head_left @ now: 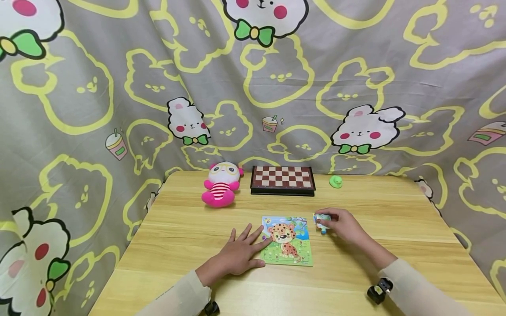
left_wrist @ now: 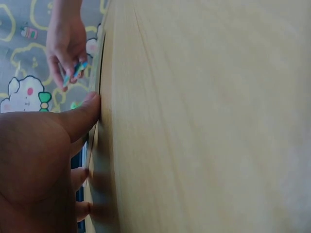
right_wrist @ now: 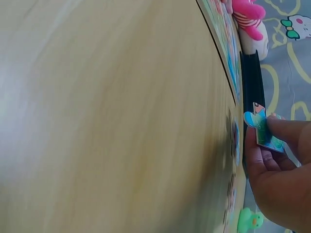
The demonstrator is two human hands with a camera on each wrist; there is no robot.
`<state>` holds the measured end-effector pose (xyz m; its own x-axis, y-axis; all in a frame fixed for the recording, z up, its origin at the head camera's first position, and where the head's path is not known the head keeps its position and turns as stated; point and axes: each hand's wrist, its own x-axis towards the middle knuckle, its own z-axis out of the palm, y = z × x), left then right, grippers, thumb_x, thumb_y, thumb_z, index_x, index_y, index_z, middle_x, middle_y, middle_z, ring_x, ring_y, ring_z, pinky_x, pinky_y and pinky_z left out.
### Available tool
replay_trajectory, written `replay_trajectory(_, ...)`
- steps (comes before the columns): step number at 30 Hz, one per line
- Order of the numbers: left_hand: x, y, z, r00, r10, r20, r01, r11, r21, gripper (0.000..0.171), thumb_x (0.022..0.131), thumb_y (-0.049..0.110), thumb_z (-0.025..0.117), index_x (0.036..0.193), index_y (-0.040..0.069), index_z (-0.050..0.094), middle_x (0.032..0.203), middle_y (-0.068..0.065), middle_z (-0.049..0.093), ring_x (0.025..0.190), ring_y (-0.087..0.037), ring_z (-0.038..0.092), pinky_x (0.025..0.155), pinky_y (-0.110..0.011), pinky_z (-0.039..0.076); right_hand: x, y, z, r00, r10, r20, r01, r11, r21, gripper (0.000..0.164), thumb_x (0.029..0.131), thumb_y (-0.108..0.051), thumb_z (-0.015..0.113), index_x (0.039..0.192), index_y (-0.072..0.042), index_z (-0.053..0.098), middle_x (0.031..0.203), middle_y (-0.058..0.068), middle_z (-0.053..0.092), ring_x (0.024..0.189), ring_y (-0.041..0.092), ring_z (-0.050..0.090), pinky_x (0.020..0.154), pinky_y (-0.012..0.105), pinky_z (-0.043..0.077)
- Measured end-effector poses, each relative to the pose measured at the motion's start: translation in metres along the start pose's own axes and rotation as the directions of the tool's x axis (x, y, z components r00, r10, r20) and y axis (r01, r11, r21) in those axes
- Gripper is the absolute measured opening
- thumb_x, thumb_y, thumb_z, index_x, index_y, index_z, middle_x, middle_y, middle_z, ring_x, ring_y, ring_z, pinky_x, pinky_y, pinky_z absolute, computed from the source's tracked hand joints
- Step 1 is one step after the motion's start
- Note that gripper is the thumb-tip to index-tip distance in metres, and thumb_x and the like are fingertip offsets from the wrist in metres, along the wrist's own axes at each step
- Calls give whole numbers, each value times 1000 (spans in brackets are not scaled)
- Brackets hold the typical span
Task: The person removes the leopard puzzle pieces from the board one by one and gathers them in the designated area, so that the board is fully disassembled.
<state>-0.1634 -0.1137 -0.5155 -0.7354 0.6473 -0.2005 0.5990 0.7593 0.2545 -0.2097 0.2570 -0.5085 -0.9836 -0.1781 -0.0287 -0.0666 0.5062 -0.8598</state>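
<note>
I observe a thin, square, brightly coloured board with a spotted leopard cub [head_left: 287,242] on the pale wood-grain tabletop [head_left: 174,245], between the two hands, its squarish outline showing no clear long axis. My left hand [head_left: 240,255], fingers extended and spread, touches its left edge and is the nearer. My right hand [head_left: 345,226] pinches a small blue-and-green knobbed jigsaw piece [right_wrist: 261,128] just beyond its right edge, apart from it, toward the far corner.
</note>
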Motion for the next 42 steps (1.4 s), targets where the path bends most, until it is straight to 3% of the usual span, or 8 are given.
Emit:
replay_trajectory(7,0,1,-2,1000,-14,19,14,1000,1,70,101,63,47,163,47,19,175,0,8,159,-38,5,115,-77,14,-6,7,-17,1000,-3,-20,3,1000,-14,30,97,-6,70,126,-1,72,116,17,72,83,16,62,63,27,52)
replay_trajectory(15,0,0,-2,1000,-12,21,12,1000,1,70,101,64,47,163,46,20,175,0,8,159,-37,4,115,-77,14,-13,17,-36,999,-14,-34,11,997,-79,28,101,-9,66,127,-2,71,124,18,70,97,16,64,74,24,53)
replay_trajectory(21,0,1,-1,1000,-16,19,16,1000,4,69,101,64,47,163,47,20,175,1,8,159,-37,5,116,-77,14,-18,19,-53,999,-22,-37,18,995,-100,31,102,-14,65,129,1,69,121,20,71,93,12,64,72,24,52)
replay_trajectory(28,-2,3,-4,1000,-19,22,19,1000,-4,69,101,64,47,163,46,21,174,1,9,159,-36,6,116,-76,15,-22,27,-74,1000,12,-22,-14,999,-48,30,102,-9,65,127,7,64,107,21,75,85,11,68,63,26,51)
replay_trajectory(34,-2,4,-5,999,-21,25,21,1000,-4,69,101,63,47,163,46,21,174,0,8,159,-36,6,116,-76,15,-21,37,-85,999,19,-43,-24,993,-115,30,101,-11,67,126,6,66,102,15,70,78,12,58,63,28,51)
replay_trajectory(42,-3,4,-5,1000,-23,19,23,1000,-4,69,101,63,48,163,46,22,174,1,8,159,-36,6,116,-76,15,-19,47,-92,998,42,-54,-51,984,-172,29,102,-13,66,124,5,68,99,11,69,74,14,55,60,29,50)
